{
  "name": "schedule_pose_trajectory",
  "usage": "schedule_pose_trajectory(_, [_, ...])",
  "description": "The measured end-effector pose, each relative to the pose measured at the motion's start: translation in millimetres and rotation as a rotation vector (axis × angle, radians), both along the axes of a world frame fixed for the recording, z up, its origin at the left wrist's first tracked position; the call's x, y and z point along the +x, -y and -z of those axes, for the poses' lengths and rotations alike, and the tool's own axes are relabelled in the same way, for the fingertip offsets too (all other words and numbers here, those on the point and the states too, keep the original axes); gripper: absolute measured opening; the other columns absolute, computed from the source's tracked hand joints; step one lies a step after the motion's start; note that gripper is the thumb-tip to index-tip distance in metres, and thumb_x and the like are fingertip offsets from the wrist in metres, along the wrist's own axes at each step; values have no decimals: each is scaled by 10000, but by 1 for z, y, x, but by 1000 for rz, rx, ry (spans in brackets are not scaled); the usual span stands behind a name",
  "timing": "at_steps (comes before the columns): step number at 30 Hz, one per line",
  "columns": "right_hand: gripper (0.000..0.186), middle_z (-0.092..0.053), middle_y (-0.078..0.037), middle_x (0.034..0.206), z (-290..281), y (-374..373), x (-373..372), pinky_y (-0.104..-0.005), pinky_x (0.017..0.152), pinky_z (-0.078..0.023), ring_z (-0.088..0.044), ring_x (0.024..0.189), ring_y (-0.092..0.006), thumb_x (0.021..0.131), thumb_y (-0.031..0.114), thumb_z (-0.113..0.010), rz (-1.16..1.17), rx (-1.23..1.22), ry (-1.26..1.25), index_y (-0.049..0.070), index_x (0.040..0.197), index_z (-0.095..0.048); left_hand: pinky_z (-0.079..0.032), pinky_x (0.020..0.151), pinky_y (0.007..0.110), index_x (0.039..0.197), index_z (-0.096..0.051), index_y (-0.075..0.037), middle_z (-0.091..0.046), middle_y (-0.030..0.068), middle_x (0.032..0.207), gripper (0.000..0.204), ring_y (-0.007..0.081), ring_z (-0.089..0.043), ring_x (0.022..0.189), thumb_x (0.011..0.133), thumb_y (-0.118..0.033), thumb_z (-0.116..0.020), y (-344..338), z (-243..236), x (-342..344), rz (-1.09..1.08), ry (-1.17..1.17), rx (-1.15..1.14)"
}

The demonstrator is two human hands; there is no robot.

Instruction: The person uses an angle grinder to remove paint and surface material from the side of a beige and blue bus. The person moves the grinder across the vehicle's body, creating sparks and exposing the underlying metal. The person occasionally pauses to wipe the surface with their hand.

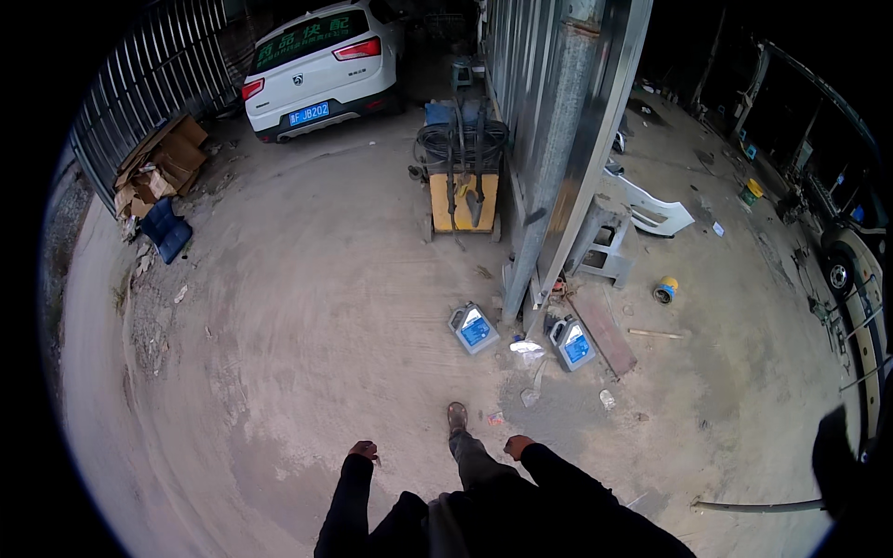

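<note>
My left hand (364,450) hangs low over the dirt ground, its fingers curled in. Too little of its palm shows to tell what, if anything, is inside. On the other side of my body, my right hand (517,447) is also curled, with its inner side hidden. Neither hand touches anything around it. Ahead of my right hand, a grey jug with a blue label (474,329) stands on the ground. A second, similar jug (572,344) is to its right, past the foot of a metal post. One shoe (457,417) of mine is stepped forward between the hands.
A corrugated metal wall with a post (544,177) divides the space ahead. Left of it stand a yellow wheeled machine with coiled cables (462,200) and a white car (321,70). Flattened cardboard (167,163) is piled at left. A grey stool (605,246) and a plank (603,330) are at right.
</note>
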State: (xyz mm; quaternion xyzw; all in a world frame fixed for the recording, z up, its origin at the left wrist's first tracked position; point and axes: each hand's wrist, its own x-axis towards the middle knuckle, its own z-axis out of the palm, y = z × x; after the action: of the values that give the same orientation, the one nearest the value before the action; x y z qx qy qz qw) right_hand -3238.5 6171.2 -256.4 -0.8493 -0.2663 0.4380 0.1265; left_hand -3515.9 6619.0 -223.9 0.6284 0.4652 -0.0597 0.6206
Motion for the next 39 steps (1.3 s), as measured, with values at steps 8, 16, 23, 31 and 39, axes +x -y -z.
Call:
schedule_pose_trajectory(8, [394, -733, -239, 982, 15, -128, 186, -512, 897, -541, -687, 972, -431, 844, 355, -586, 19, 24, 134, 11, 912, -765, -597, 738, 405, 1174, -654, -11, -728, 145, 1000, 367, 246, -714, 869, 887, -228, -728, -48, 3, 123, 220, -249, -121])
schedule_pose_trajectory(16, [317, -737, -193, 1002, -43, -318, 341, -473, 874, -540, -691, 975, -378, 912, 333, -622, 362, 254, 148, 53, 1011, -733, -590, 784, 443, 1100, -685, -26, -738, 118, 994, 307, 255, -708, 923, 869, -214, -758, -209, 21, 298, 338, -251, -84])
schedule_pose_trajectory(23, [378, -719, -193, 1160, 25, -345, 400, -481, 933, -542, -669, 1105, -385, 899, 361, -544, 204, -187, 91, 92, 1040, -768, -584, 825, 475, 1036, -712, -38, -746, 95, 990, 256, 264, -703, 971, 853, -202, -784, -395, 77, 476, 608, -331, 89])
schedule_pose_trajectory(31, [377, -719, -206, 1094, -80, -459, 476, -492, 931, -531, -670, 1062, -398, 903, 392, -583, 573, 49, 20, 65, 1013, -734, -601, 778, 452, 1022, -707, -77, -744, 115, 941, 383, 291, -713, 857, 840, -412, -746, -555, 80, 705, 536, -158, 332])
schedule_pose_trajectory(39, [359, -736, -218, 986, -99, -475, 582, -464, 781, -588, -743, 810, -342, 893, 334, -601, 552, 5, 154, 12, 983, -733, -592, 802, 321, 1169, -647, 13, -723, 133, 1057, 437, 192, -714, 920, 953, -363, -696, -425, -50, 903, 405, 189, -177])
